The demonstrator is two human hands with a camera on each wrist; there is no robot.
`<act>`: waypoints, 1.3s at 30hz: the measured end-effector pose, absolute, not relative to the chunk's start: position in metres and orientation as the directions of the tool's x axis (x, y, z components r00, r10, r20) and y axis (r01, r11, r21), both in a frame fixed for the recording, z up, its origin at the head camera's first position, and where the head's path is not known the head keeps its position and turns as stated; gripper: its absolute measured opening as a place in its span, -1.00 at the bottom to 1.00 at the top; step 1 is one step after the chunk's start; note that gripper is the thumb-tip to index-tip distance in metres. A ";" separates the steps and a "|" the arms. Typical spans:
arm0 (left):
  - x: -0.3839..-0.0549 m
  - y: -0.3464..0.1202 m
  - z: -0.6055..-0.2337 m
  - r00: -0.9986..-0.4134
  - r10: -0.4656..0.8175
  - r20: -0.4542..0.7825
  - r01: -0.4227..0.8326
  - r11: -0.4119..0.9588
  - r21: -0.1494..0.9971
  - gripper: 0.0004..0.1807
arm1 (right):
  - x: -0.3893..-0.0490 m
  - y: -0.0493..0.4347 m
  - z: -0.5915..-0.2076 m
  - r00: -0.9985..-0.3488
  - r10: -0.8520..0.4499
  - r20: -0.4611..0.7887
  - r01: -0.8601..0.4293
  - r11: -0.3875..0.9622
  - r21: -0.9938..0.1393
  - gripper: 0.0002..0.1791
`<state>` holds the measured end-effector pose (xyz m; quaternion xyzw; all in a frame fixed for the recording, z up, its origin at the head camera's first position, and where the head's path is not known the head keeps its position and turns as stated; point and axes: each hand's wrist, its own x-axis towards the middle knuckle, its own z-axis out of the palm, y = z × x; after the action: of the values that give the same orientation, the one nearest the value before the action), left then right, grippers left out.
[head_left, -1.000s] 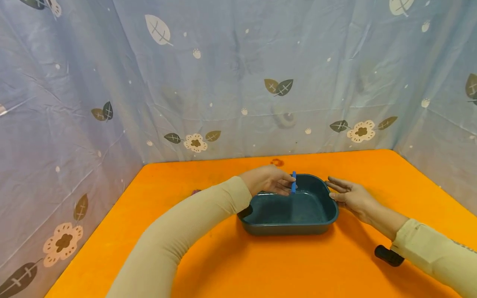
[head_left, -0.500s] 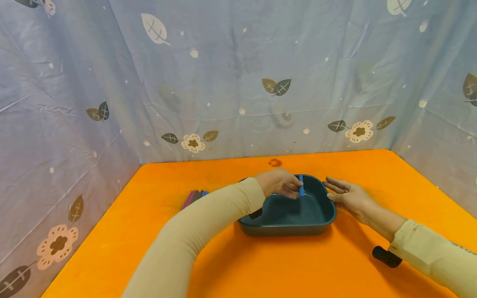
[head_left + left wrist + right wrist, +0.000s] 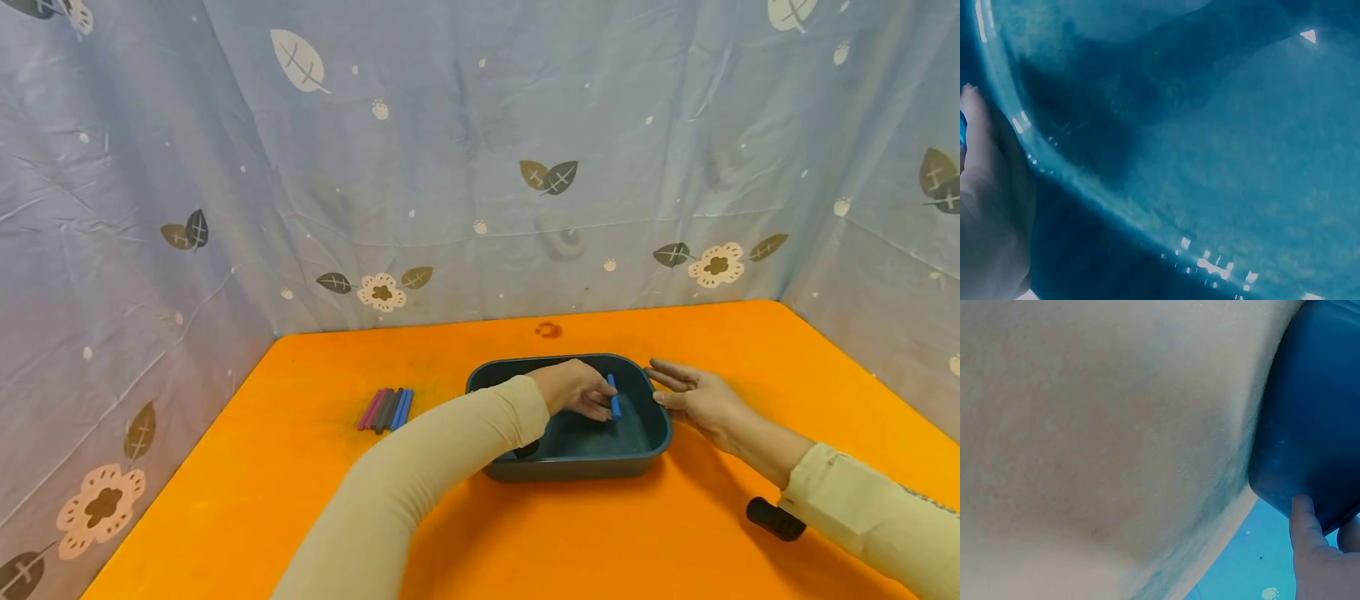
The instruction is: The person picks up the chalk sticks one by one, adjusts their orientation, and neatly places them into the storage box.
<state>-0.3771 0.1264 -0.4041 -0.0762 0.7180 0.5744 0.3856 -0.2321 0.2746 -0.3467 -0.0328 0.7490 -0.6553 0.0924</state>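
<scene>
A dark teal rectangular tub (image 3: 573, 472) with rounded corners sits on the orange table. My left hand (image 3: 576, 389) reaches down inside it and pinches a slim blue stick (image 3: 614, 398) between thumb and fingers, near the right end. At the left edge of the left wrist view, that hand (image 3: 991, 206) appears beside the shiny inner wall of the tub (image 3: 1210, 156). Fingers straight, my right hand (image 3: 701, 404) touches the tub's right end from outside. The right wrist view shows its fingers against the outer wall of the tub (image 3: 1310, 412).
Several slim sticks (image 3: 386, 410), pink, dark grey and blue, lie side by side on the table (image 3: 225, 500) left of the tub. A patterned curtain (image 3: 450, 167) encloses the back and sides. A black device (image 3: 776, 519) hangs below the right sleeve.
My left hand has moved right and down into the tub with the blue stick. The row of sticks has come out from behind the left sleeve. My right hand stays at the tub's end.
</scene>
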 end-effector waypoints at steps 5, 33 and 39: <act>-0.412 0.151 -0.459 -0.680 0.287 -0.675 -0.582 0.350 0.735 -0.88 | -0.232 0.275 -0.346 -0.981 -0.166 -0.096 0.072 0.145 -0.987 -0.29; -0.404 0.122 -0.411 -0.600 0.411 -0.687 -0.627 0.291 0.722 -0.76 | -0.231 0.276 -0.344 -0.979 -0.176 -0.098 0.068 0.167 -0.984 -0.29; -0.317 0.079 -0.307 -0.704 0.423 -0.571 -0.515 0.249 0.820 -0.65 | -0.232 0.275 -0.344 -0.979 -0.179 -0.093 0.063 0.166 -0.984 -0.30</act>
<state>-0.3174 0.0788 -0.3068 -0.0333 0.6908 0.6121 0.3835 -0.2315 0.2753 -0.3442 -0.0384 0.7577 -0.6446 0.0939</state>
